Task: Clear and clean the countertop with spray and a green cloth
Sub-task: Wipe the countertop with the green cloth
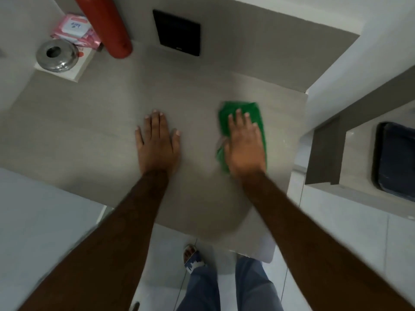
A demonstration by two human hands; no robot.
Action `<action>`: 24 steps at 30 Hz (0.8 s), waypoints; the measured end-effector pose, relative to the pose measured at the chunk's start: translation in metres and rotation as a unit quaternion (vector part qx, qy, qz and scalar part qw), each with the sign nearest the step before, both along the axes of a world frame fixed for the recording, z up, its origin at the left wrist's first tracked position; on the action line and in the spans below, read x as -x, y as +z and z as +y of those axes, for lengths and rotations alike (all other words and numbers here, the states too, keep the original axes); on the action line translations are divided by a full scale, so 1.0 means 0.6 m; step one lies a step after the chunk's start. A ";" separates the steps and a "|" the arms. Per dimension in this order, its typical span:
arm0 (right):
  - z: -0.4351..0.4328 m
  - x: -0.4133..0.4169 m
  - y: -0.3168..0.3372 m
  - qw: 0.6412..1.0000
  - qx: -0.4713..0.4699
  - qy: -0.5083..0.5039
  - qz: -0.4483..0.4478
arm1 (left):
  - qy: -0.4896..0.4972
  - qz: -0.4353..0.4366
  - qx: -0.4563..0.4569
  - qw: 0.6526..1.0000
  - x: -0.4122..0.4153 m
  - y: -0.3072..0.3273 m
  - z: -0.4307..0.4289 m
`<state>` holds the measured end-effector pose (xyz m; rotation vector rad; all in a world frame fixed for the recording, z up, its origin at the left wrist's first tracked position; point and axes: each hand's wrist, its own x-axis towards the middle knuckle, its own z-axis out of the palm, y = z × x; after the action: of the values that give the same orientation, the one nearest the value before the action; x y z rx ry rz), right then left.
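Observation:
The grey countertop (pixel 89 131) fills the middle of the head view. My right hand (pixel 244 147) lies flat on a green cloth (pixel 253 111), pressing it onto the counter near the right edge. The cloth sticks out beyond my fingers and on both sides of my palm. My left hand (pixel 157 144) rests flat on the bare counter to the left of the cloth, fingers spread, holding nothing. No spray bottle is clearly in view.
A red cylinder (pixel 107 25) hangs over the back left. Beside it sit a steel lidded pot (pixel 57 56) on a white block and a pink wipes pack (pixel 74 28). A black panel (pixel 177 32) is at the back. A dark tray (pixel 397 158) lies lower right.

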<state>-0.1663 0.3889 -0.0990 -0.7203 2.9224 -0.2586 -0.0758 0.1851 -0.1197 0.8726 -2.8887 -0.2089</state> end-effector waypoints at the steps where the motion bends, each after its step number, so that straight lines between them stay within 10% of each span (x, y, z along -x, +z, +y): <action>1: -0.002 -0.056 -0.002 0.999 0.007 0.031 0.001 | 0.001 -0.004 -0.002 1.000 -0.001 0.001 -0.001; 8: 0.156 -0.335 -0.001 0.991 -0.035 0.131 -0.017 | -0.005 -0.009 -0.001 1.000 -0.001 0.001 -0.004; 24: 0.038 -0.191 0.005 0.996 -0.017 -0.083 -0.026 | 0.000 0.001 0.010 1.000 -0.003 0.001 0.000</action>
<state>-0.0515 0.4118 -0.0962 -0.4602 2.9323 -0.2388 -0.0738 0.1849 -0.1194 0.8675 -2.8837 -0.1812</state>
